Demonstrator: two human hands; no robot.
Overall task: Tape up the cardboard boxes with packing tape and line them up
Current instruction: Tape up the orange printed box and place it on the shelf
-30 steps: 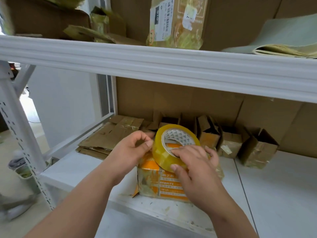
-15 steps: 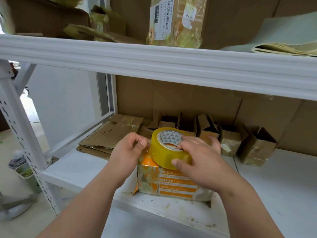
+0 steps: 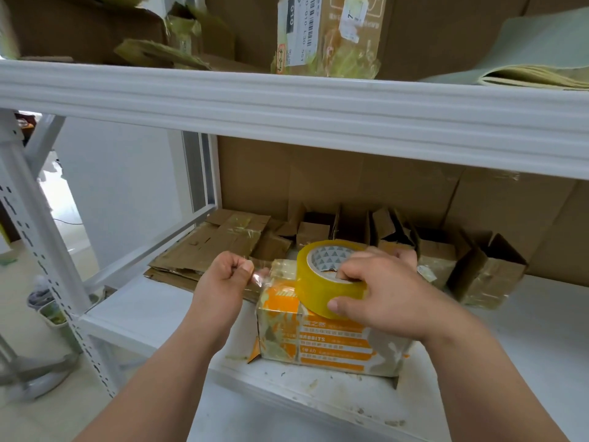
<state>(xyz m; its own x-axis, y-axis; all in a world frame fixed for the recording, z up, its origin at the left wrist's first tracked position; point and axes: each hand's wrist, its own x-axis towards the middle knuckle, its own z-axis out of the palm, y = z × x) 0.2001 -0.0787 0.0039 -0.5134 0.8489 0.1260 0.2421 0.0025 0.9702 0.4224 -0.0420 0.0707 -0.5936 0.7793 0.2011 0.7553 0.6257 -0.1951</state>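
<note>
Tape roll [image 3: 322,275] gripped by right hand [image 3: 379,291] atop orange box [image 3: 318,339]; left hand [image 3: 223,275] pinches its loose end

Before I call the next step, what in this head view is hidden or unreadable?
- Top seam of the orange box: covered by the tape roll and right hand.
- Free tape end: clear film, pinched inside the left hand; its edge is not traceable.
- Small brown boxes at the back: partly behind the right hand; whether they are sealed is unclear.
- Label on the upper-shelf box: cut off by the top edge.

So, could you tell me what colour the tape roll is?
Translucent yellow tape roll, its white core printed with grey triangles; head view.
</note>
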